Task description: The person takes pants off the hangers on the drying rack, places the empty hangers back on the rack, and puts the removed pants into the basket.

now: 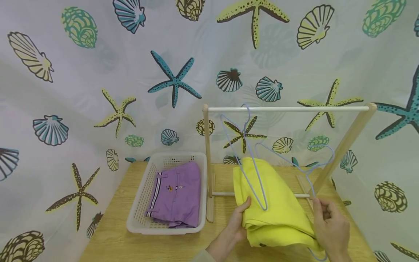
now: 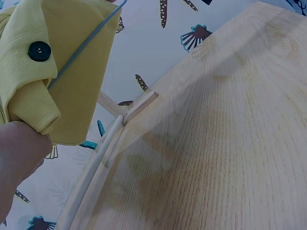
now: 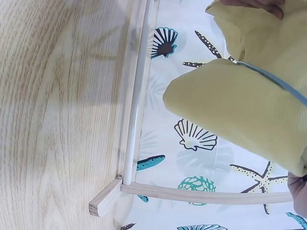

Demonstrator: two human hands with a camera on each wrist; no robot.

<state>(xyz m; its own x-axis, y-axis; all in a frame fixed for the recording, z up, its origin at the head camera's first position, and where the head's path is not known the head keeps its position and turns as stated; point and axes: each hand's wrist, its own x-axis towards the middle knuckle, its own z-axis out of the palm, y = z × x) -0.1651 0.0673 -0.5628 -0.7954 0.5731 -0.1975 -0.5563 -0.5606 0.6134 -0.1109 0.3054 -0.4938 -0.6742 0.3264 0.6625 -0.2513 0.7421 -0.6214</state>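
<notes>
A folded yellow garment (image 1: pixel 275 196) with a dark button (image 2: pixel 39 51) is held above the table. My left hand (image 1: pixel 234 225) grips its left edge, thumb on the near face. At its right side my right hand (image 1: pixel 330 225) pinches the wire of a light-blue hanger (image 1: pixel 312 169), whose hook is free of the rail. Part of this hanger's wire is hidden by the cloth. Another light-blue hanger (image 1: pixel 246 133) hangs from the white rail (image 1: pixel 288 109), its lower end in front of the garment. The right wrist view shows blue wire (image 3: pixel 273 79) against the cloth.
The small rack with wooden posts (image 1: pixel 207 153) stands on the wooden table (image 1: pixel 108 218). Left of it, a white basket (image 1: pixel 135 218) holds folded purple clothing (image 1: pixel 176 193). A curtain (image 1: pixel 98 72) printed with shells and starfish surrounds the table.
</notes>
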